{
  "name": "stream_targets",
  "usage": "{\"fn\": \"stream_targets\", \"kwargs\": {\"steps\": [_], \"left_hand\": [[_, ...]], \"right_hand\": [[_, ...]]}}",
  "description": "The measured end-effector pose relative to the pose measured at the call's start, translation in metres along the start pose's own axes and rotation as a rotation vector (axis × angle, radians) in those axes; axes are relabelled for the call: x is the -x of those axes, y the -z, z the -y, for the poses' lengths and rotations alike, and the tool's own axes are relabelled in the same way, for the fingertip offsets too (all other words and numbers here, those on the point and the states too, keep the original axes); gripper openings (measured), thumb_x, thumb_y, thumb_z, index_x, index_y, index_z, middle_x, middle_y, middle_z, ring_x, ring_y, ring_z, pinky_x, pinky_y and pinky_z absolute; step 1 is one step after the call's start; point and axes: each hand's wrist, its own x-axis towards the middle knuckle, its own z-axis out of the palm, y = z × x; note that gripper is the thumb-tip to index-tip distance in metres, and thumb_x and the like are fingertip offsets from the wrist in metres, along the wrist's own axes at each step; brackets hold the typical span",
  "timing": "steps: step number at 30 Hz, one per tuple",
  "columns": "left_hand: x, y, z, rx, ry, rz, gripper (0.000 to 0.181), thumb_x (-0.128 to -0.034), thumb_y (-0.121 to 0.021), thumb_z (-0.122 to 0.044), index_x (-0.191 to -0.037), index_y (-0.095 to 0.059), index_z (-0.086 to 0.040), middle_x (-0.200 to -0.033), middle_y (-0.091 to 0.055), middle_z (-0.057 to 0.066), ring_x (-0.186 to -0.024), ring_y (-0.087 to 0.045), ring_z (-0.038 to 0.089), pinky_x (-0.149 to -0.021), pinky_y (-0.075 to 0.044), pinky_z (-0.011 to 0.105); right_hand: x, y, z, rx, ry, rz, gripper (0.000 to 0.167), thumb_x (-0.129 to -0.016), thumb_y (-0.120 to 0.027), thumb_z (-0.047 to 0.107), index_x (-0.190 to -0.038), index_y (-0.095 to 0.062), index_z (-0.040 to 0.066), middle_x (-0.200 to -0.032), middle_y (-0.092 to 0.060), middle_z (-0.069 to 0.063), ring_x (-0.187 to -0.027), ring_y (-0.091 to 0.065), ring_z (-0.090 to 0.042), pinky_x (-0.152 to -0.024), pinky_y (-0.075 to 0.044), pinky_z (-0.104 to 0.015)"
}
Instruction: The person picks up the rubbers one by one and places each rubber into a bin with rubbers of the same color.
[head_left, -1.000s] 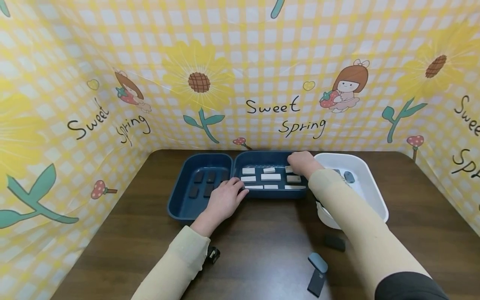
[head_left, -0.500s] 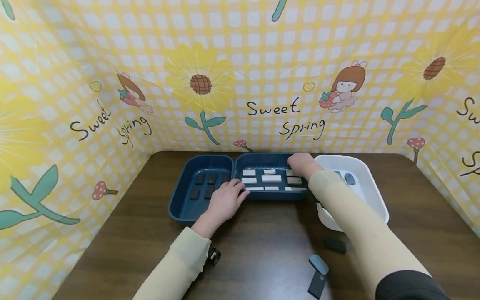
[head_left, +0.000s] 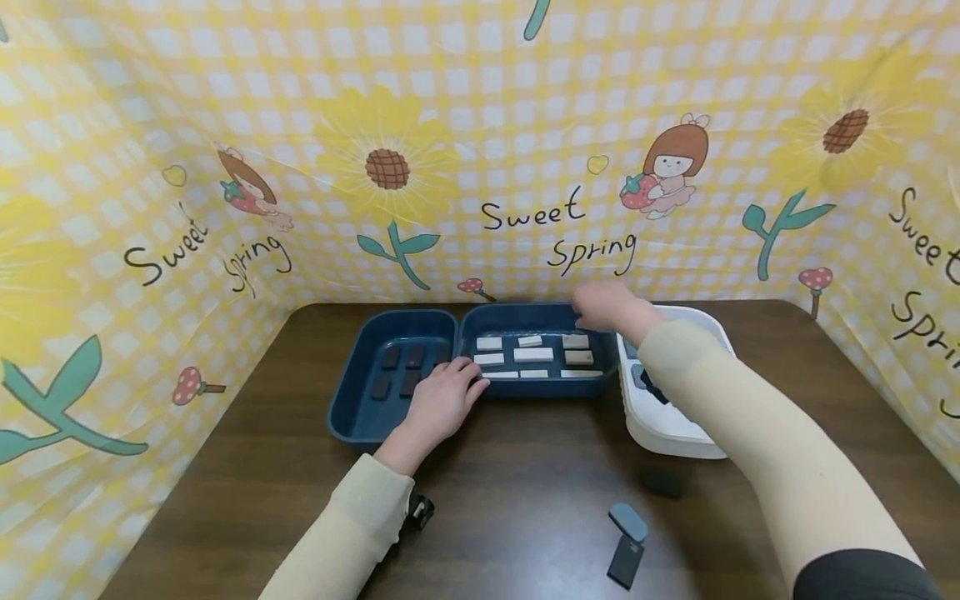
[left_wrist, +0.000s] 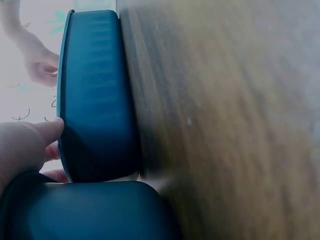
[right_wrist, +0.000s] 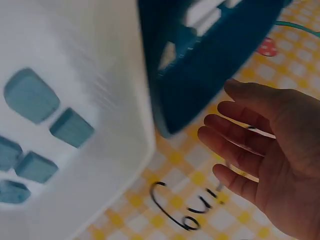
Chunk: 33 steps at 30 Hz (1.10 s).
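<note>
My left hand (head_left: 442,396) holds the front left corner of the middle blue bin (head_left: 540,388). The left wrist view has the thumb on the outer rim and other fingers behind the wall. Inside that bin, white blocks (head_left: 532,355) lie in rows, with greyish-beige blocks (head_left: 578,357) on the right. My right hand (head_left: 609,307) hovers over the bin's back right corner. In the right wrist view its fingers are loosely extended and hold nothing. Beside it is the white bin (head_left: 675,446), containing blue-grey blocks (right_wrist: 32,95), partly hidden by my right forearm in the head view.
Left of the middle bin, another blue bin (head_left: 347,408) holds several black blocks (head_left: 390,358). On the wooden table's front right lie a rounded blue-grey block (head_left: 628,522), a black block (head_left: 626,562) and a dark block (head_left: 662,483). A checked cloth (head_left: 450,167) hangs behind.
My right hand has lifted away from the middle bin's back right corner, uncovering the beige block there. The left hand keeps its place on the rim. The view has shifted slightly.
</note>
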Motion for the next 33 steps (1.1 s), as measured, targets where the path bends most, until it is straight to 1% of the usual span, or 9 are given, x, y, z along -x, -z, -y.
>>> {"fn": "stream_targets", "kwargs": {"steps": [3, 8, 12, 14, 16, 23, 25, 29, 33], "left_hand": [[-0.001, 0.001, 0.001, 0.004, -0.001, 0.000, 0.030, -0.1003, -0.053, -0.036, -0.112, -0.068, -0.012, -0.122, -0.061, 0.009, -0.111, -0.057, 0.031, -0.091, -0.049, 0.047], [0.000, 0.001, 0.001, -0.001, 0.009, 0.000, 0.030, -0.1000, -0.054, -0.036, -0.112, -0.068, -0.012, -0.122, -0.061, 0.009, -0.110, -0.057, 0.031, -0.091, -0.050, 0.047], [-0.001, 0.001, 0.001, 0.004, 0.007, -0.003, 0.030, -0.0999, -0.054, -0.036, -0.112, -0.068, -0.012, -0.122, -0.061, 0.009, -0.110, -0.057, 0.031, -0.091, -0.049, 0.047], [-0.001, 0.001, 0.001, 0.006, 0.005, 0.001, 0.029, -0.1000, -0.054, -0.035, -0.112, -0.068, -0.012, -0.122, -0.061, 0.009, -0.110, -0.057, 0.031, -0.092, -0.049, 0.047], [-0.001, 0.002, 0.001, 0.006, 0.005, 0.008, 0.030, -0.1000, -0.054, -0.035, -0.113, -0.068, -0.012, -0.123, -0.061, 0.009, -0.111, -0.057, 0.031, -0.092, -0.049, 0.047], [-0.002, 0.002, 0.001, 0.003, 0.021, 0.021, 0.030, -0.1001, -0.053, -0.036, -0.113, -0.068, -0.013, -0.123, -0.060, 0.009, -0.111, -0.056, 0.031, -0.092, -0.049, 0.047], [-0.003, 0.002, 0.000, 0.009, 0.022, 0.023, 0.030, -0.1000, -0.054, -0.036, -0.113, -0.067, -0.013, -0.123, -0.060, 0.009, -0.111, -0.056, 0.031, -0.092, -0.049, 0.047], [-0.002, 0.002, 0.000, 0.009, 0.025, 0.032, 0.030, -0.1000, -0.054, -0.035, -0.114, -0.067, -0.012, -0.124, -0.060, 0.009, -0.111, -0.056, 0.031, -0.093, -0.048, 0.047], [-0.002, 0.002, 0.000, 0.004, 0.023, 0.028, 0.032, -0.1002, -0.053, -0.037, -0.115, -0.067, -0.012, -0.124, -0.060, 0.009, -0.112, -0.056, 0.031, -0.092, -0.049, 0.047]], "right_hand": [[0.010, 0.009, 0.000, -0.005, 0.017, -0.018, 0.023, -0.088, -0.072, 0.021, -0.104, -0.067, 0.004, -0.092, -0.067, -0.007, -0.082, -0.062, -0.023, -0.075, -0.051, -0.039], [0.034, 0.017, 0.002, 0.000, 0.068, -0.070, 0.024, -0.086, -0.075, 0.023, -0.101, -0.069, 0.005, -0.090, -0.068, -0.007, -0.080, -0.062, -0.024, -0.075, -0.051, -0.040], [0.058, 0.015, 0.001, -0.019, 0.088, -0.053, 0.024, -0.087, -0.074, 0.025, -0.101, -0.070, 0.007, -0.091, -0.067, -0.006, -0.079, -0.061, -0.022, -0.074, -0.052, -0.040], [0.071, 0.011, 0.001, -0.046, 0.098, -0.033, 0.023, -0.087, -0.074, 0.025, -0.103, -0.070, 0.008, -0.092, -0.066, -0.006, -0.080, -0.061, -0.021, -0.074, -0.053, -0.039], [0.084, 0.007, 0.001, -0.074, 0.117, -0.039, 0.023, -0.087, -0.074, 0.024, -0.103, -0.069, 0.008, -0.092, -0.065, -0.005, -0.080, -0.061, -0.019, -0.074, -0.053, -0.037], [0.129, -0.010, 0.011, -0.165, 0.174, -0.171, 0.026, -0.084, -0.078, 0.026, -0.103, -0.070, 0.012, -0.093, -0.065, -0.001, -0.076, -0.062, -0.013, -0.068, -0.054, -0.033], [0.141, -0.015, 0.016, -0.193, 0.194, -0.191, 0.027, -0.083, -0.078, 0.027, -0.105, -0.070, 0.012, -0.095, -0.064, 0.000, -0.077, -0.062, -0.012, -0.069, -0.054, -0.032], [0.163, -0.027, 0.027, -0.224, 0.275, -0.219, 0.028, -0.082, -0.079, 0.026, -0.105, -0.069, 0.014, -0.097, -0.062, 0.004, -0.077, -0.061, -0.009, -0.068, -0.054, -0.030], [0.180, -0.041, 0.038, -0.260, 0.371, -0.200, 0.034, -0.079, -0.081, 0.020, -0.110, -0.068, 0.013, -0.104, -0.062, 0.004, -0.085, -0.061, -0.010, -0.073, -0.054, -0.032]]}}
